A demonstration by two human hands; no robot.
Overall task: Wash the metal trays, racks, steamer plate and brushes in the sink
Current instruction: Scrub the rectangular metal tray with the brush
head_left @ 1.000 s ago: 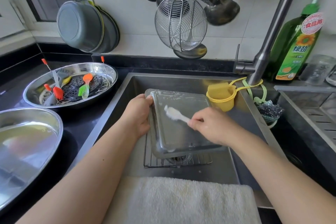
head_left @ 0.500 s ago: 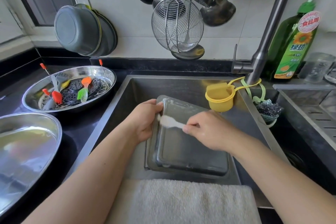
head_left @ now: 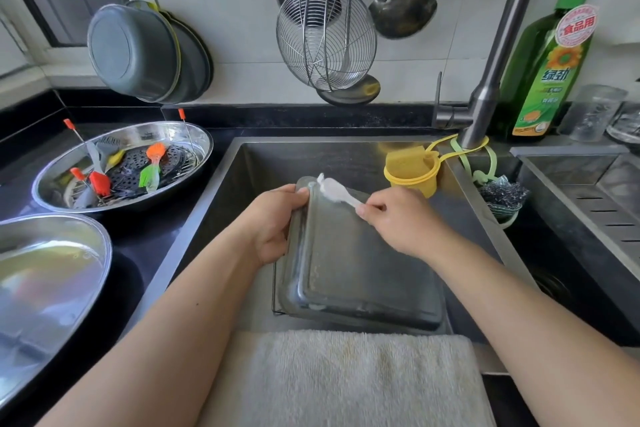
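Note:
A rectangular metal tray (head_left: 363, 267) lies bottom-up and tilted in the sink (head_left: 311, 156), over a wire rack (head_left: 277, 308) of which only an edge shows. My left hand (head_left: 277, 222) grips the tray's left rim near its far corner. My right hand (head_left: 398, 218) pinches the handle of a white brush (head_left: 334, 191), whose head sits on the tray's far left corner. On the counter to the left, a round steel dish (head_left: 194, 142) holds the dark perforated steamer plate (head_left: 135, 163) and several coloured brushes (head_left: 152, 163).
A second large steel basin (head_left: 52, 281) sits at the near left. A folded towel (head_left: 343, 378) covers the sink's front edge. The faucet (head_left: 491, 73), a yellow sponge cup (head_left: 412, 173), a steel scourer (head_left: 502, 194) and a green detergent bottle (head_left: 547, 62) stand right. Utensils hang above.
The tray has tipped down from facing me to lying flatter in the sink. My right hand has moved the brush from the tray's middle up to its far left corner.

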